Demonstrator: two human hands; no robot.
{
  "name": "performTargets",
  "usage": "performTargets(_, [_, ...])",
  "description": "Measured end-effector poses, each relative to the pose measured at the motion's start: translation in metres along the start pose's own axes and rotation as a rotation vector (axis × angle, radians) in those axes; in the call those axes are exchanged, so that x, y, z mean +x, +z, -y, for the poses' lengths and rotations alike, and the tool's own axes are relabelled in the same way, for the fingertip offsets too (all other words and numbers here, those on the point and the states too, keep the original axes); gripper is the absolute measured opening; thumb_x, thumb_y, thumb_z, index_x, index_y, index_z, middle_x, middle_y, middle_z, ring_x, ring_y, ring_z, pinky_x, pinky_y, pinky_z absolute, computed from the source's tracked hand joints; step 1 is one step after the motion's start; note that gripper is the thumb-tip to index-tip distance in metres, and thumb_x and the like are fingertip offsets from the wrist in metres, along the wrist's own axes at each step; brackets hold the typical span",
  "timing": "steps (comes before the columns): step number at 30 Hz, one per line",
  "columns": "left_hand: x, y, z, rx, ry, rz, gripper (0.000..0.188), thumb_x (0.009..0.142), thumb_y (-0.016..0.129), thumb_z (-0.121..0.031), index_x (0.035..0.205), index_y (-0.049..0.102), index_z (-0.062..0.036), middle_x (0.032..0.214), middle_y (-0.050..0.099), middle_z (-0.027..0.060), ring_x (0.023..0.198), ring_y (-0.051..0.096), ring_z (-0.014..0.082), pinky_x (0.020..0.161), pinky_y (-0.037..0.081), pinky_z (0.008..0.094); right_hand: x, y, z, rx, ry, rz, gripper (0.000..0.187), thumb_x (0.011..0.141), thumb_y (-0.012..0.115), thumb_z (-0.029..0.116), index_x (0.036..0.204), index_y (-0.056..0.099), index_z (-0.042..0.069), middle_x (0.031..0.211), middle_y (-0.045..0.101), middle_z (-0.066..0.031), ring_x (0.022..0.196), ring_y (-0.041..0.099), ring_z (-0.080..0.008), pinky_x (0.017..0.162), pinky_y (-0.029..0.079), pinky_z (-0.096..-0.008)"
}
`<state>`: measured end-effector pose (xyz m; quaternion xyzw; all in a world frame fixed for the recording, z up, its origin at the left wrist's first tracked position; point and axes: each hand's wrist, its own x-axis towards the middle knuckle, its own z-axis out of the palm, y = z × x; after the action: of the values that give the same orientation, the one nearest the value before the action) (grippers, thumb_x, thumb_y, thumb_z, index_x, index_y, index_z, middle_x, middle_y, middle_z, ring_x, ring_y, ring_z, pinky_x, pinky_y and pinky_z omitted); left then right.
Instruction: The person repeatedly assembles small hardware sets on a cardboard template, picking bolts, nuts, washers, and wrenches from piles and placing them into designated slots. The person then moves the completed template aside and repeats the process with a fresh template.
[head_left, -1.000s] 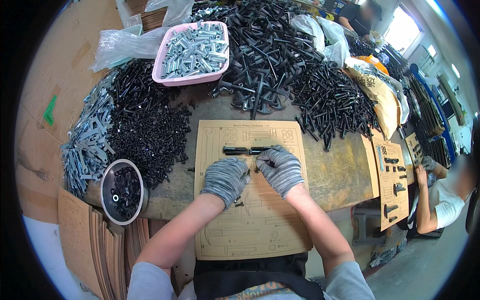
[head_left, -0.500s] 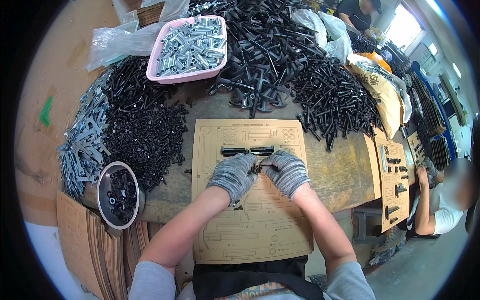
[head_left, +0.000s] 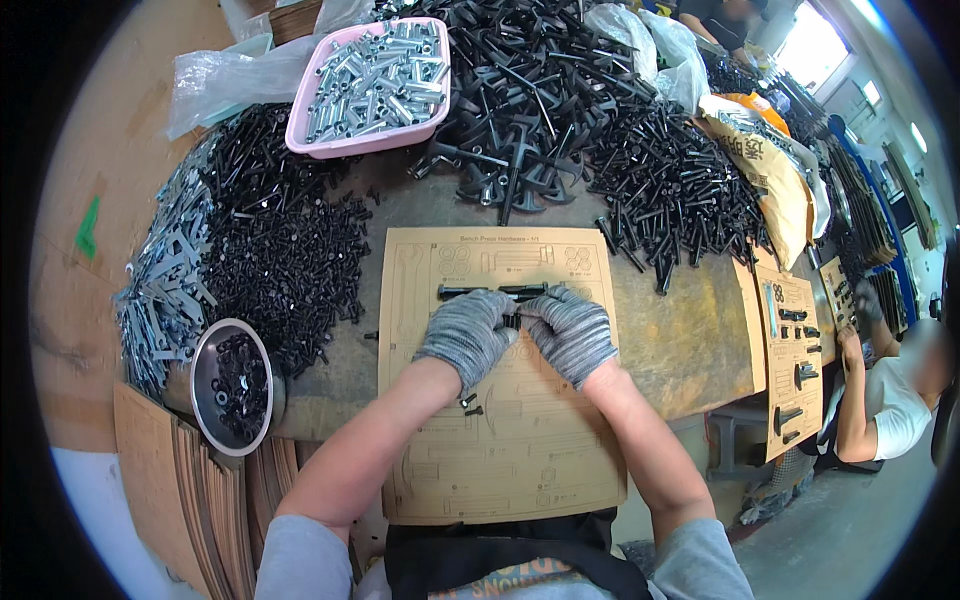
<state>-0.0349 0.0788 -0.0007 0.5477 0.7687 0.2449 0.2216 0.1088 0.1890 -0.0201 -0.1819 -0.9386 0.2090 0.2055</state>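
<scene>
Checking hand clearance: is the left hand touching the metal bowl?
Apart: the head view shows cardboard sheet and bench between the left hand and the metal bowl.

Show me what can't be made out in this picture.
All in the head view:
Small dark part: its full shape, hidden by the left hand and right hand.
Black metal pile: far end, cut by the top edge.
Bowl: bottom, under black pieces.
Cardboard sheet: fine print, too small.

Gloves (head_left: 467, 335): matt grey knit cloth. Board (head_left: 515, 440): matt brown cardboard. Upper-left tub (head_left: 365, 147): smooth pink plastic; tubes (head_left: 380, 85) inside: shiny bare metal. Lower-left bowl (head_left: 276, 398): smooth metal. Upper-right bolts (head_left: 665, 190): semi-gloss black. Table (head_left: 680, 350): dull, scuffed, stained.
</scene>
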Motion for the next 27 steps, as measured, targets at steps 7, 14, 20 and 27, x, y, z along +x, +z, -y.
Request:
performTargets(7, [-0.056,-0.039,0.030,0.037,0.012,-0.083,0.021,0.082,0.062,-0.016,0.101,0.066,-0.0059,0.093,0.065,0.0120,0.087,0.063,0.0285,0.083,0.050,0.0369,-0.037,-0.019,0.040,0.181,-0.010,0.146,0.017,0.080,0.065,0.015,0.095,0.066,0.007,0.086,0.064,-0.0111,0.077,0.063,-0.0288,0.070,0.052,-0.0372])
performTargets(14, [-0.103,-0.031,0.035,0.225,-0.030,-0.206,0.031,0.079,0.066,-0.026,0.104,0.065,-0.0082,0.093,0.064,0.0113,0.090,0.062,0.0297,0.085,0.048,0.0386,-0.027,-0.007,0.085,-0.074,-0.178,0.285,0.020,0.079,0.064,0.018,0.097,0.067,0.011,0.086,0.063,-0.0081,0.079,0.064,-0.0265,0.067,0.053,-0.0358])
performTargets(20, [-0.082,-0.025,0.028,0.187,-0.207,-0.043,0.024,0.082,0.062,-0.029,0.094,0.065,-0.0092,0.093,0.065,0.0105,0.090,0.062,0.0283,0.081,0.048,0.0398,0.004,-0.006,0.092,-0.184,-0.412,0.674,0.025,0.079,0.057,0.011,0.103,0.066,0.014,0.091,0.063,-0.0096,0.084,0.064,-0.0288,0.070,0.053,-0.0385])
performTargets(27, [-0.056,-0.028,0.045,0.227,0.010,-0.183,0.019,0.079,0.065,-0.023,0.094,0.066,-0.0106,0.093,0.062,0.0083,0.092,0.059,0.0270,0.083,0.047,0.0383,0.015,-0.001,0.084,-0.148,-0.296,0.693,0.011,0.082,0.059,0.015,0.089,0.066,0.010,0.082,0.065,-0.0101,0.075,0.064,-0.0312,0.067,0.051,-0.0398])
